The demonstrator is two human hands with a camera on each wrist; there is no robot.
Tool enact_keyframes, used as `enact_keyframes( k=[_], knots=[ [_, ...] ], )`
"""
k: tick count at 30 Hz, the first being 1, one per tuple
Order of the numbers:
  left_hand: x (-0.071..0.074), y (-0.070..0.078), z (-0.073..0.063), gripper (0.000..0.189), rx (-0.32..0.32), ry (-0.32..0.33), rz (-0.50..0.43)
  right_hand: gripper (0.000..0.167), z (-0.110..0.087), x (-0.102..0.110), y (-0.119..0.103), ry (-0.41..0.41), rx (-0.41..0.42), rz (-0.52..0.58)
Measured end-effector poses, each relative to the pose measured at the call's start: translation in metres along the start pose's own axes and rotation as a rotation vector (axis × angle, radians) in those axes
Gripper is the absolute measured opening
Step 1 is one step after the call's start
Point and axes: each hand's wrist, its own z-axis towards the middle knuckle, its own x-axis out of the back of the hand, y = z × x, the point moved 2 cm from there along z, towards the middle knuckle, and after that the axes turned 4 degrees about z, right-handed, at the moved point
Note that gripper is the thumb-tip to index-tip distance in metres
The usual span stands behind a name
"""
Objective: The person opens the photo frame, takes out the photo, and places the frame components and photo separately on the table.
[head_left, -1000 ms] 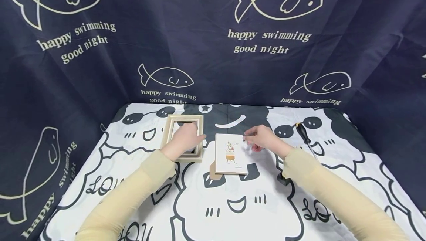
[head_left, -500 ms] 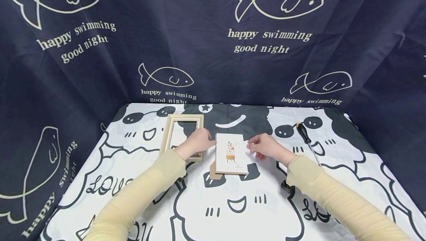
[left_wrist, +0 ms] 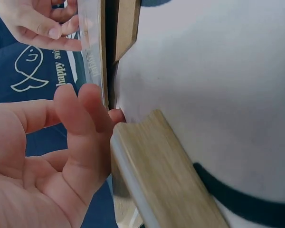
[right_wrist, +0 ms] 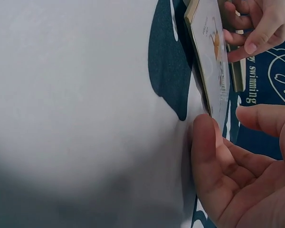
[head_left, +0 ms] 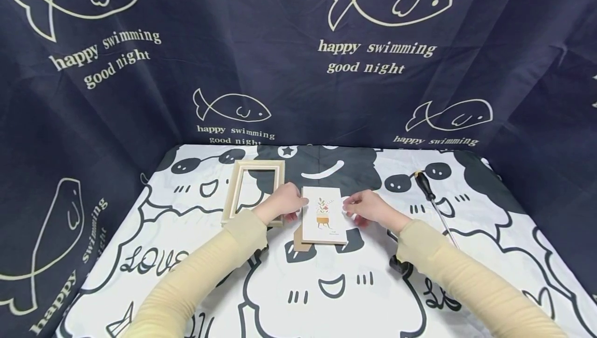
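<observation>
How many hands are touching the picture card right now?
2: the left hand touches the picture card on its left edge, the right hand on its right edge.

The left hand point(head_left: 285, 202) is off the wooden frame point(head_left: 254, 191), which it covered a second ago, and now sits at the left edge of the picture card point(head_left: 324, 215), fingertips touching that edge. The frame's opening, formerly hidden beneath the hand, is exposed. The right hand point(head_left: 370, 208) has drawn slightly nearer the card's right edge, fingers close against it. Both sleeves have shifted inward towards the card.
</observation>
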Motion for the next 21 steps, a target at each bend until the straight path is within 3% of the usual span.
enact_keyframes(
  k=[8,16,21],
  knots=[
    [-0.0014,0.0003,0.0002,0.045,-0.001,0.021,-0.001,0.031,0.0044,-0.0025,0.0026,-0.02,-0.002,0.131],
    [-0.0043,-0.0038,0.0031,0.025,-0.004,0.044,-0.051,0.033,0.0035,-0.0048,0.0019,-0.027,-0.015,0.183],
    [-0.0069,-0.0033,0.0032,0.028,-0.012,0.094,-0.069,0.034,0.0029,-0.0065,0.002,-0.021,-0.031,0.204]
  ],
)
